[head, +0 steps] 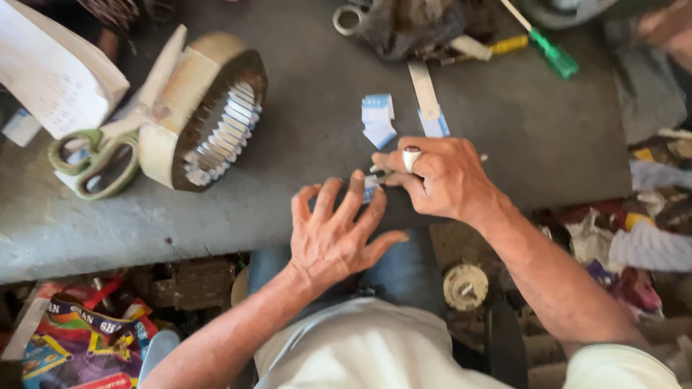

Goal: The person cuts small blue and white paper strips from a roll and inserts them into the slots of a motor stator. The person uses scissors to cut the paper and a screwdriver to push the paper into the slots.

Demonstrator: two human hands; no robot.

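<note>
My left hand (335, 234) lies flat on the near edge of the grey workbench (303, 137), fingers spread, pressing down a small blue-white slip of paper (370, 189) under its fingertips. My right hand (440, 176), with a ring on one finger, is closed around a thin pen-like tool (481, 158) whose tip meets that slip. Just beyond my hands lie a small pile of folded blue-white paper pieces (378, 121) and a metal ruler strip (425, 94) with another slip at its end.
A round motor stator (205, 108) lined with paper inserts stands at the left, with green-handled scissors (97, 158) leaning on it. A paper pad (54, 72), a green-handled screwdriver (551, 54), metal scissors (353, 18) and a dark rag sit at the back. Clutter lies on the floor.
</note>
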